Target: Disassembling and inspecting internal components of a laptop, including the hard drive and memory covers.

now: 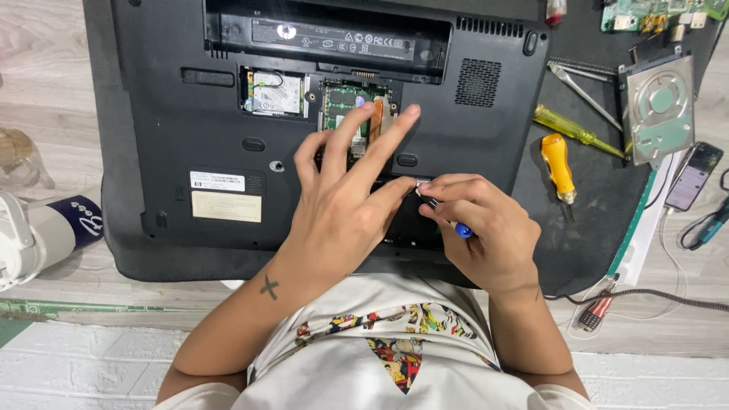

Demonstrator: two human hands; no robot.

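The overturned laptop (319,152) lies on the desk (45,91); the left hand (345,205) rests on it, fingers spread apart; the right hand (482,228) is clamped on a blue-tipped screwdriver (461,229).

Bright, even light falls from above, and the shadows are soft. A faint shadow lies under the left hand (342,205) on the dark laptop base (152,114). Small glare spots show on the metal hard drive (659,110), up and to the right of the right hand (486,228). Focus is sharp throughout; straight edges bow slightly toward the picture's borders.
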